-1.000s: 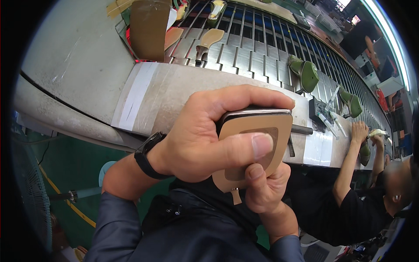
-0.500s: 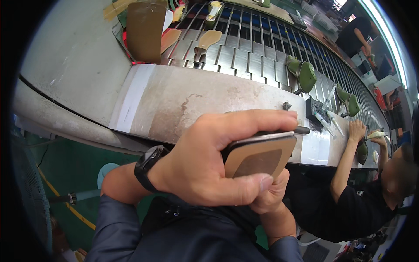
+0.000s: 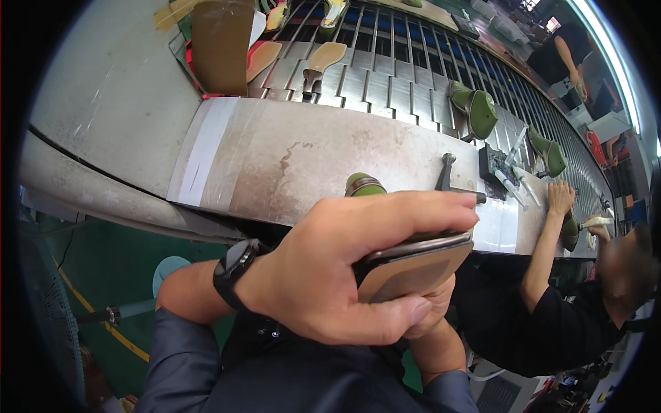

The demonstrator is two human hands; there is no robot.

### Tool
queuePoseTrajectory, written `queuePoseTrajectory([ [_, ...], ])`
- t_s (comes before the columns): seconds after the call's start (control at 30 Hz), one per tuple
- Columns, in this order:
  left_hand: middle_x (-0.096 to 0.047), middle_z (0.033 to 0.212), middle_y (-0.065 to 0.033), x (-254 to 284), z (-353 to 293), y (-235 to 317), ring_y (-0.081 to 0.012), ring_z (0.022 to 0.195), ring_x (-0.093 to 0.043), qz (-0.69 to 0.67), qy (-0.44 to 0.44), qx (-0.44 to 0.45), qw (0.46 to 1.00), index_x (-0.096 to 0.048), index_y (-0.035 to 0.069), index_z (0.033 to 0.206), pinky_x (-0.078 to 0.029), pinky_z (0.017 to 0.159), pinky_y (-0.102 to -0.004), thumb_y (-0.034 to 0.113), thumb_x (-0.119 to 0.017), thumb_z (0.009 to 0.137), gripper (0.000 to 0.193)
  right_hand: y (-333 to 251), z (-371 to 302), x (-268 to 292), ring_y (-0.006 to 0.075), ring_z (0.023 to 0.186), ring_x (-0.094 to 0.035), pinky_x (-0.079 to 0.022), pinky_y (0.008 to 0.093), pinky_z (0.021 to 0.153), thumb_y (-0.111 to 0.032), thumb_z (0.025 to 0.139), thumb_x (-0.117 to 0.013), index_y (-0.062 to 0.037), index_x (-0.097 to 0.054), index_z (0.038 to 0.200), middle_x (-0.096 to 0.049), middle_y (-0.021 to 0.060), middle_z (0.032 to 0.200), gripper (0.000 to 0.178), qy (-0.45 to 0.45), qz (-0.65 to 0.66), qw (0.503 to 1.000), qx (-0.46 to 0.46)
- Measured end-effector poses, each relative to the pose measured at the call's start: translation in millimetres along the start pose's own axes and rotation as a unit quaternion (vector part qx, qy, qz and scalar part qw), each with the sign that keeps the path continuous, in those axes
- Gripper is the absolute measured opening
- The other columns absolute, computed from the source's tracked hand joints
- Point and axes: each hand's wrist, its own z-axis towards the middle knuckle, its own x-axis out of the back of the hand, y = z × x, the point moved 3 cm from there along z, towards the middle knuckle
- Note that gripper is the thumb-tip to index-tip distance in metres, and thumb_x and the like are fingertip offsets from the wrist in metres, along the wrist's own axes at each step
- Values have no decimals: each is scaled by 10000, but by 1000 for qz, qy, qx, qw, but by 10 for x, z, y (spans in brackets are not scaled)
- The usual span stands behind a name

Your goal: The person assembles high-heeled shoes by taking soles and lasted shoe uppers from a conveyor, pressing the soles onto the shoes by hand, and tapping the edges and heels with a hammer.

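Head view shows left hand (image 3: pixel 337 265) with fingers clamped on sole (image 3: pixel 413 272), right hand (image 3: pixel 439 303) too hidden to tell, and even pressure seems best

1. We look down from head height through one upright, wide fisheye view.
2. Our bare left hand (image 3: pixel 327 268) is close, mid-frame.
3. We face across the stained beige worktop (image 3: pixel 330 148) toward the silver slatted metal conveyor (image 3: pixel 406 100) farther off.

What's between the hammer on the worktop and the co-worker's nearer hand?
A black block and several syringe-like tubes sit between the hammer and that co-worker's hand, as the head view shows.
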Motion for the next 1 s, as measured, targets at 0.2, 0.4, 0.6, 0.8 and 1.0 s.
queuePoseTrajectory([
  [0.2, -543, 1514, -225, 106, 133, -162, -250, 1327, -584, -70, 9, 72, 995, -478, -90, 1487, -462, 1116, -381, 183, -728, 875, 716, -47, 132, 46, 258, 1134, -691, -552, 389, 961, -311, 1029, -694, 65, -718, 1188, -735, 175, 1217, 409, 98, 88, 991, -37],
  [0.4, -581, 1466, -178, 122, 205, -202, -238, 1311, -588, -82, 29, 98, 991, -482, -67, 1496, -456, 1121, -379, 197, -688, 893, 689, -23, 142, 125, 229, 1101, -696, -551, 369, 971, -356, 994, -733, 61, -665, 1239, -726, 155, 1200, 488, 111, 84, 988, -63],
  [0.6, -590, 1458, -188, 120, 194, -214, -236, 1316, -588, -147, 40, 111, 982, -500, -68, 1482, -455, 1118, -372, 341, -547, 1037, 606, 8, 139, 102, 291, 957, -743, -633, 393, 845, -447, 983, -721, 78, -542, 1340, -710, 206, 1143, 660, 136, 39, 986, -84],
  [0.8, -609, 1440, -203, 234, 302, -259, -233, 1288, -616, -120, 39, 119, 985, -543, -78, 1443, -474, 1106, -359, 523, -314, 1128, 716, 73, 186, 127, 356, 781, -766, -663, 410, 596, -463, 999, -682, 103, -498, 1340, -712, 255, 1048, 686, 142, 30, 984, -98],
  [1.0, -602, 1454, -194, 393, 437, -518, -232, 1315, -608, -207, 23, 128, 970, -498, -78, 1487, -450, 1146, -357, 568, -307, 1117, 768, 69, 442, 224, 368, 656, -752, -613, 395, 435, -579, 999, -611, 133, -483, 1311, -703, 294, 853, 788, 114, 75, 980, -147],
])
